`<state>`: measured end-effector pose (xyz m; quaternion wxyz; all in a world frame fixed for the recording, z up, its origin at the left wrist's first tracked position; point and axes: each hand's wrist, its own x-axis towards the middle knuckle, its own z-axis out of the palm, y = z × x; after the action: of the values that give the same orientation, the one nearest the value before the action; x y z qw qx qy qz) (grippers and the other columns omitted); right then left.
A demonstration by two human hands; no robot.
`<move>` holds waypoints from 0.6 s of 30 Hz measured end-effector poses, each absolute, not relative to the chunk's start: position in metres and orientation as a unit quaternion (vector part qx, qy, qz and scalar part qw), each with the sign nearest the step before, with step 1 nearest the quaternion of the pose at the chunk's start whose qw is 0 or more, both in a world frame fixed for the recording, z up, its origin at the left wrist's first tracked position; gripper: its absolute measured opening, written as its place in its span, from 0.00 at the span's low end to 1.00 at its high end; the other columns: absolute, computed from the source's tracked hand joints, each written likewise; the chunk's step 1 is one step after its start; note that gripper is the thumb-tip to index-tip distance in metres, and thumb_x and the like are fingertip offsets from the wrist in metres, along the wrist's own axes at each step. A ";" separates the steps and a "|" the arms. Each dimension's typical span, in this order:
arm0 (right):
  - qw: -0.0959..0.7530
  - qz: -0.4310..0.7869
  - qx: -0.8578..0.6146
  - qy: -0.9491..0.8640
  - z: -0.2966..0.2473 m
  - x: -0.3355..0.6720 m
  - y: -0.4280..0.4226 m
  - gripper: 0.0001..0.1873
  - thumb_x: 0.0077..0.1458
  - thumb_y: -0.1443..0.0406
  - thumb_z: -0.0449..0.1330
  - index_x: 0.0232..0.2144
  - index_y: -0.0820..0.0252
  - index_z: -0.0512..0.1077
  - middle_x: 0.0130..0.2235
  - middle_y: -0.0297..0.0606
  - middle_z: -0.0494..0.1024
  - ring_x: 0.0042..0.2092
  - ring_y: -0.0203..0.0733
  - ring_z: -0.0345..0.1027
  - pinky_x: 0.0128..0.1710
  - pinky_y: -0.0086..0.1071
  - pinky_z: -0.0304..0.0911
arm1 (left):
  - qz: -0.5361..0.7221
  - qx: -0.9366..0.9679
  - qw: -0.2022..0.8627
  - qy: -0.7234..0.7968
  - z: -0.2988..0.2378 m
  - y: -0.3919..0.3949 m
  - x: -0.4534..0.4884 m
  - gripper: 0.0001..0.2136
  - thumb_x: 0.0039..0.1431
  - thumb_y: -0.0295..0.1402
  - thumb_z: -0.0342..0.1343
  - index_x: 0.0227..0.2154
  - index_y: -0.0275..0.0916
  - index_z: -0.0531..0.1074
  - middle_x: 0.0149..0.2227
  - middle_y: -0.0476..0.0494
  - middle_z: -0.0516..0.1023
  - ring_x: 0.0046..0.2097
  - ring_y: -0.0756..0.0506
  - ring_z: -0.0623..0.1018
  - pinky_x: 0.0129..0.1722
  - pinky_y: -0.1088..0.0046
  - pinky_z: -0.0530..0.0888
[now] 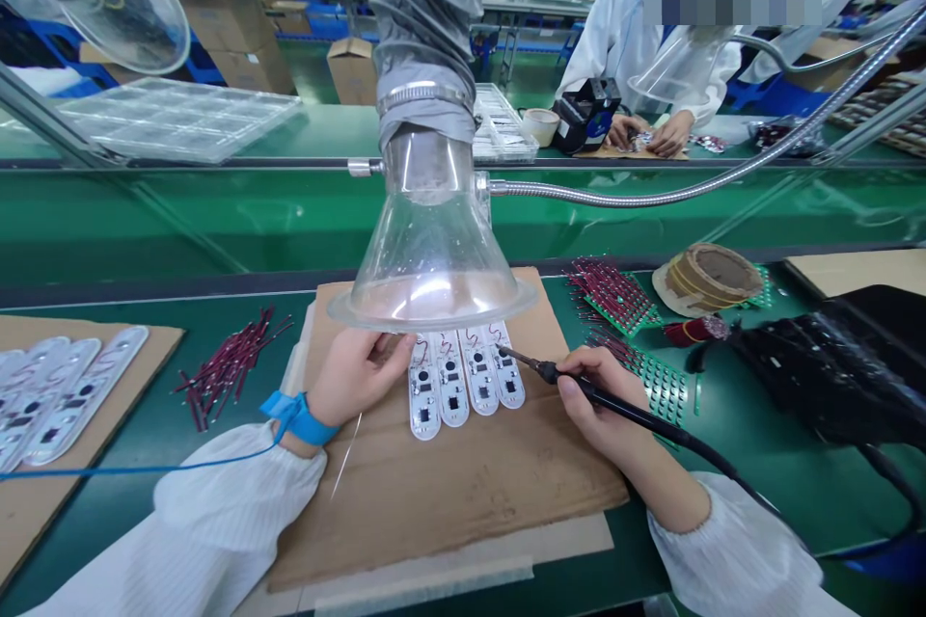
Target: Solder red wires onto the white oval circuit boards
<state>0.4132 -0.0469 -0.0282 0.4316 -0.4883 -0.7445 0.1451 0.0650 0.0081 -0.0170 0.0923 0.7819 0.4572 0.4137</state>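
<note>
Several white oblong circuit boards [463, 384] lie side by side on a brown cardboard sheet [463, 492]. My right hand [604, 405] grips a black soldering iron [550, 371] like a pen, its tip touching the upper end of the rightmost board. My left hand [358, 374] rests beside the leftmost board, fingers curled in a pinch around a thin solder wire [345, 455] that trails toward me. A blue wrist strap [298, 417] sits on my left wrist.
A clear fume-extraction funnel [432, 260] hangs just above the boards. Red wire pieces [228, 366] lie left, more white boards [54, 395] far left. Green boards [614, 299], a tape roll [709, 275] and a black tray [846, 366] are right. Another person works across the belt.
</note>
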 end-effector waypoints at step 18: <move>0.481 0.183 -0.465 -0.720 -0.014 0.407 -0.043 0.03 0.69 0.67 0.62 0.41 0.52 0.73 0.34 0.30 0.77 0.30 0.35 0.72 0.30 0.25 0.68 | 0.495 0.747 0.091 0.434 -0.019 0.010 0.067 0.14 0.70 0.28 0.57 0.30 0.43 0.59 0.25 0.57 0.58 0.24 0.51 0.62 0.26 0.73 0.59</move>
<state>0.4074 -0.0431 -0.0135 0.4810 -0.4650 -0.7205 0.1827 0.0670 0.0103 -0.0191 0.0907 0.7474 0.4339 0.4948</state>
